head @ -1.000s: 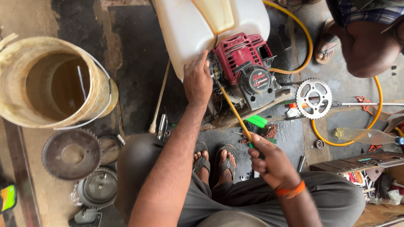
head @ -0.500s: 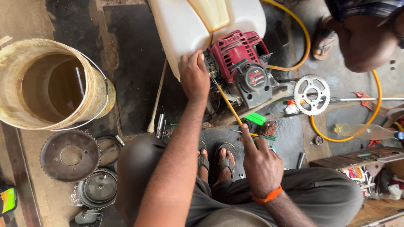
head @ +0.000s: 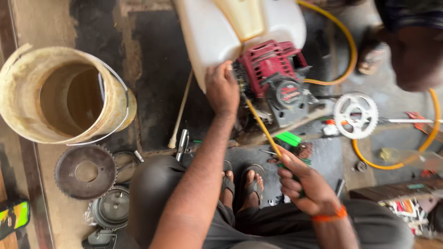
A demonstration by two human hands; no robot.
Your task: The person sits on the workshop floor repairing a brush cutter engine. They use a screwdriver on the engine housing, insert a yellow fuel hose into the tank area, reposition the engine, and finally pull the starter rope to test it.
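Observation:
My left hand (head: pixel 222 88) presses against the small engine (head: pixel 275 85), red on top and grey below, where it meets the white plastic tank (head: pixel 217 32). My right hand (head: pixel 304 184) is closed around the green handle of a long yellow-shafted screwdriver (head: pixel 263 129). The shaft slants up and left, and its tip sits at the engine's side just under my left hand. My sandalled feet (head: pixel 240 182) rest on the floor below the engine.
A worn yellow bucket (head: pixel 69 97) lies at the left, with a dark toothed gear disc (head: pixel 85 171) and round metal parts below it. A white sprocket (head: pixel 355 115) and a yellow hose (head: pixel 344 46) lie at the right. Another person crouches at the top right (head: pixel 410 50).
My right hand has slid down and right along with the screwdriver handle. The left hand has stayed on the engine, and the view has shifted slightly.

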